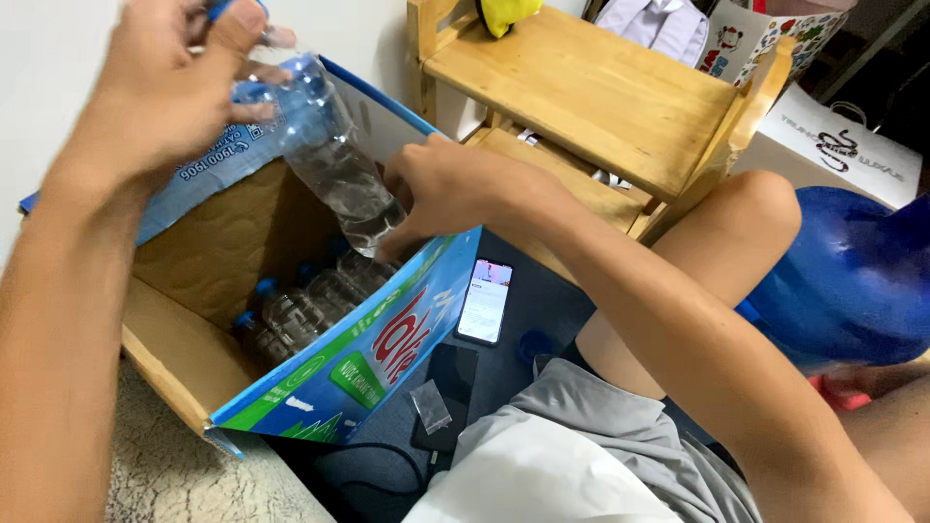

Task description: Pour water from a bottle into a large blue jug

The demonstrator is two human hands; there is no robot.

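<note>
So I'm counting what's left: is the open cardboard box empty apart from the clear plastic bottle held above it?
No, several more clear bottles with blue caps stand inside the open cardboard box.

bottle (334, 160): clear glossy plastic; box (208, 242): matt brown cardboard, glossy print; shelf (581, 77): smooth pale wood

Wooden shelf unit (591, 92), pale timber, two tiers, at 1 o'clock. Yellow object (506, 14) on its top tier at 12 o'clock, partly cut off. Smartphone (484, 300), screen lit, flat on the dark floor (528, 305) near centre. Second dark phone (448, 387) just below it at 6 o'clock, a small clear plastic packet (430, 405) on top. White paper bag (838, 145) at 2 o'clock. Patterned gift bag (751, 39) behind it. Blue rounded object (852, 276) at 3 o'clock.
</note>
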